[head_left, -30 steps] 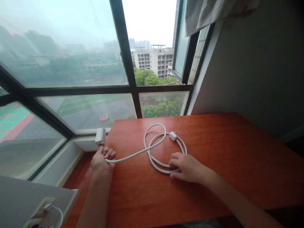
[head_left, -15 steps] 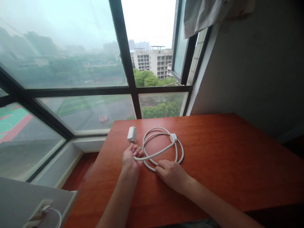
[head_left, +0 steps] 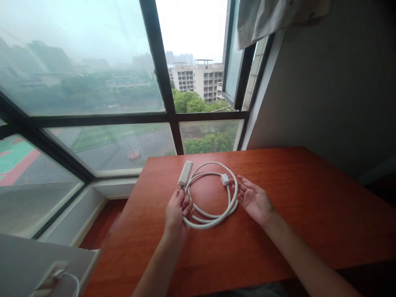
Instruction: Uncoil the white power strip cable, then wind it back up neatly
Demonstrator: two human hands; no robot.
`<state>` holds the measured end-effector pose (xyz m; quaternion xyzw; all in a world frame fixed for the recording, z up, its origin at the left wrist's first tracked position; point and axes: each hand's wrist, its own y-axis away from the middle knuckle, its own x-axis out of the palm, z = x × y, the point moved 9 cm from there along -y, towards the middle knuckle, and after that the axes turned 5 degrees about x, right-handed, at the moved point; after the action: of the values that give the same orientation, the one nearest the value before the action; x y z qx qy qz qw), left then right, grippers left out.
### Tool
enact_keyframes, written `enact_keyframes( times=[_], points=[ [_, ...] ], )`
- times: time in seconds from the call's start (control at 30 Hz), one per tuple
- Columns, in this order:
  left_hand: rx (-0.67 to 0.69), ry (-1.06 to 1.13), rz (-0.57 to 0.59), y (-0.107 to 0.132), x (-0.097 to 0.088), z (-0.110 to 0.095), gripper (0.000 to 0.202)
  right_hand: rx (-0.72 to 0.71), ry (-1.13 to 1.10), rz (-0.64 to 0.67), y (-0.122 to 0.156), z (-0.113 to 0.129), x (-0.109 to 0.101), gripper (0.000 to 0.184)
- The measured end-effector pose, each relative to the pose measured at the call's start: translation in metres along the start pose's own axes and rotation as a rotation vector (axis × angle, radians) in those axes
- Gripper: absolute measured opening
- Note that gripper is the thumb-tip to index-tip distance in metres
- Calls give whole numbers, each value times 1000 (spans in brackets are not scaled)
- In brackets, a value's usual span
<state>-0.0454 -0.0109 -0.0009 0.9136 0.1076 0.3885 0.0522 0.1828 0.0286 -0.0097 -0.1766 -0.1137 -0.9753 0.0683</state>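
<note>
A white cable [head_left: 213, 216] lies coiled in a round loop on the red-brown wooden table [head_left: 303, 214]. My left hand [head_left: 177, 209] is closed round the left side of the coil, just below the white plug block [head_left: 185, 173] that sticks up from it. A small white connector [head_left: 225, 179] sits on the far right of the loop. My right hand [head_left: 254, 199] is at the right edge of the coil, palm turned up and fingers spread, touching the cable's outer side.
A large dark-framed window [head_left: 163, 99] stands behind the table, with a drop to the floor at the table's left edge. A grey wall [head_left: 334, 82] is at the right. A white box with a cable [head_left: 58, 276] sits at lower left. Cloth [head_left: 278, 16] hangs above.
My left hand brought the plug end rightward from the table's left edge to the coil, closing the loose strand into the loop. My right hand left the coil's near side and opened at its right.
</note>
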Motion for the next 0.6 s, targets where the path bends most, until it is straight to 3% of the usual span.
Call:
enact_keyframes(
  times=[0.07, 0.13, 0.27, 0.37, 0.43, 0.5, 0.6],
  points=[
    [74, -107, -12, 3, -3, -2, 29, -4, 24, -88, -6, 8, -14, 40],
    [127, -211, -32, 7, -9, -2, 29, -36, 189, -162, -8, 14, -29, 45],
    [173, -417, -29, 15, -22, -1, 28, -144, 915, -273, -6, 21, -53, 22],
    [162, -503, -27, 21, -31, 4, 27, -94, 1443, -229, -4, 11, -52, 12],
    [139, -508, -31, 24, -34, 7, 28, -129, 1639, -189, -1, 12, -39, 13],
    [131, -506, -38, 26, -35, 7, 27, -285, 1720, -84, 5, 17, -9, 23],
    [138, -500, -47, 25, -34, 3, 26, -498, 1714, 295, 17, 6, 44, 36]
  ],
)
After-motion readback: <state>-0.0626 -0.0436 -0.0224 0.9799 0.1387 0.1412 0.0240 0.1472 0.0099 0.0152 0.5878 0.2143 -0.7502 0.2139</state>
